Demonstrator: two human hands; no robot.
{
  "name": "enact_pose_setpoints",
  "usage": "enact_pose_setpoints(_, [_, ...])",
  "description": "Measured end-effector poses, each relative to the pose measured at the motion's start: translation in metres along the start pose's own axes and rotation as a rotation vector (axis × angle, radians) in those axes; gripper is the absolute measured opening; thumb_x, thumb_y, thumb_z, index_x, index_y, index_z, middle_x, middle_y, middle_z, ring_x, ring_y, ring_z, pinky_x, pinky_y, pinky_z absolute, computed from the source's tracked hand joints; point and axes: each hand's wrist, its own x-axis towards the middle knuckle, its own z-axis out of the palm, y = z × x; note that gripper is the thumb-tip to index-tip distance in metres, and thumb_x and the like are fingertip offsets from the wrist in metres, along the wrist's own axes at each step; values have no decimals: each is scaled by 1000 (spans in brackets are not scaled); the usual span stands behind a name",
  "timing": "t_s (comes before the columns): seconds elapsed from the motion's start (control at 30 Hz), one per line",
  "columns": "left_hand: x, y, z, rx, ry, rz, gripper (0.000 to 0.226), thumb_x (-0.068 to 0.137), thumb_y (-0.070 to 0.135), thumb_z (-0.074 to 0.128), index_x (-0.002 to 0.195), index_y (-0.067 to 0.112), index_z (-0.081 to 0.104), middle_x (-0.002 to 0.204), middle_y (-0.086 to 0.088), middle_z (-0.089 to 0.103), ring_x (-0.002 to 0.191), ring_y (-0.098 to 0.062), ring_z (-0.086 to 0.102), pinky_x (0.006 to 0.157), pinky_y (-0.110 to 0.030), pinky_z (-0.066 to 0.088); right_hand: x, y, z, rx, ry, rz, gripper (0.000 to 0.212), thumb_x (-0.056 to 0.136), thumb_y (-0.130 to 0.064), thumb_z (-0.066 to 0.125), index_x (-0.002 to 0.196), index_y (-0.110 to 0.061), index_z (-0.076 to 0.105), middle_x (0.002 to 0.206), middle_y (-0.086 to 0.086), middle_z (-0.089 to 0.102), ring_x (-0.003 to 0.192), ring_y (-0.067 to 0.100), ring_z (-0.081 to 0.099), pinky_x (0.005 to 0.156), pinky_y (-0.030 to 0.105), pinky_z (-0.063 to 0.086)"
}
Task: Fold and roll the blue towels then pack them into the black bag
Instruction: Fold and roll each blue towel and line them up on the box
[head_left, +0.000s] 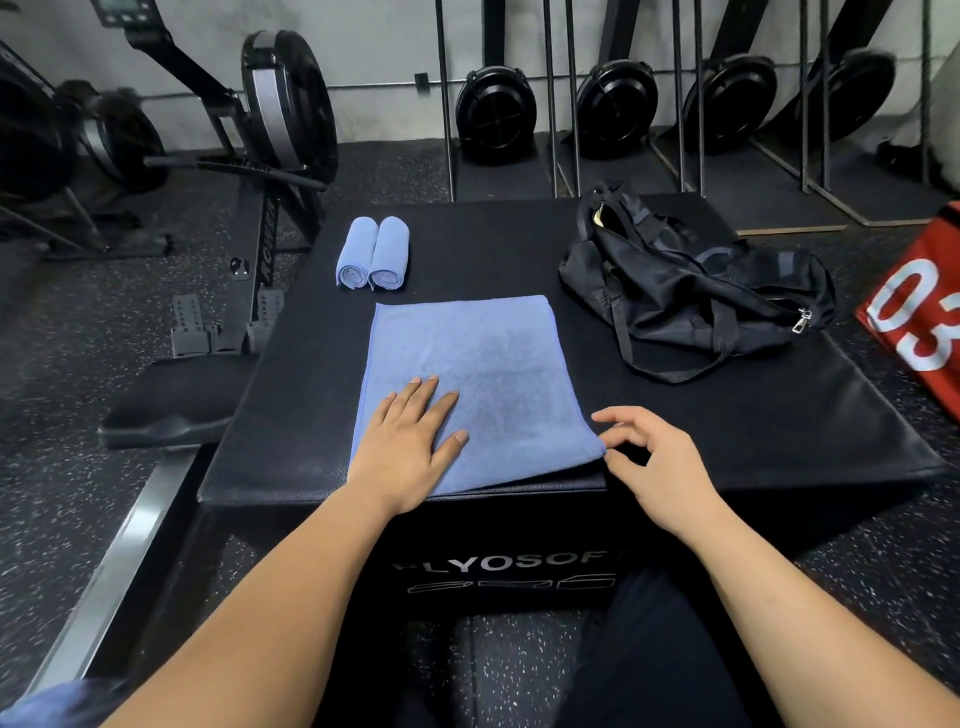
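Pressing a flat left hand (410, 436) on the spread blue towel (493, 364), the person's right hand (660, 467) hovers loose-fingered at its 4 o'clock corner, rolled towels (387, 249) at 11, black bag (691, 291) at 2.

blue towel (483, 384), black bag (691, 291), red numbered box (919, 322)

Worn on the head, just behind the near side of the black box (727, 415). Looks forward and down across the box top, wide-angle, with bowed edges. Sits near: fills mid-frame with the box top and shows its front face below. Takes in floor (62, 338) left and right of the box and the wall (374, 62) beyond its far side. One view only.
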Motion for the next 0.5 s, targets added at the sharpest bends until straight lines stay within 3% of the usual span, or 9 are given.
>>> enact_pose_setpoints(0.13, [0,0,0,4,2,2,74,102,73,12,167,37,20,177,7,3,162,-11,-8,132,-40,0,-2,5,0,-200,54,-82,49,87,4,68,108,-40,68,87,-20,74,110,8,58,95,26,45])
enact_pose_setpoints(0.2, [0,0,0,5,1,8,74,102,72,12,167,37,19,177,7,2,162,-11,-9,132,-40,-1,-1,12,-1,-351,130,-134,45,84,4,65,100,-38,70,84,-20,69,102,7,55,91,33,50])
enact_pose_setpoints(0.27, [0,1,2,12,6,14,72,103,70,13,167,36,20,177,6,3,162,-12,-8,132,-40,-1,2,15,0,-459,203,-118,40,83,1,62,97,-36,71,96,-21,64,101,11,52,89,42,52])
enact_pose_setpoints(0.33, [-1,1,3,9,39,27,69,105,66,18,166,33,26,176,3,9,163,-16,-1,132,-41,3,3,8,8,-502,229,-171,34,88,-6,62,109,-30,73,120,-16,62,113,15,53,95,41,51])
enact_pose_setpoints(0.4, [-3,4,2,-14,126,60,62,107,57,29,159,26,42,172,-3,26,161,-23,17,130,-41,13,5,0,24,-542,117,-340,35,98,-24,57,130,-20,68,148,-5,55,134,22,50,111,41,44])
enact_pose_setpoints(0.5, [-7,9,-2,-18,273,128,49,104,41,41,143,17,59,157,-6,49,143,-29,45,120,-43,32,2,5,50,-823,-170,-477,67,107,-58,37,158,-14,43,171,3,28,157,23,26,127,44,25])
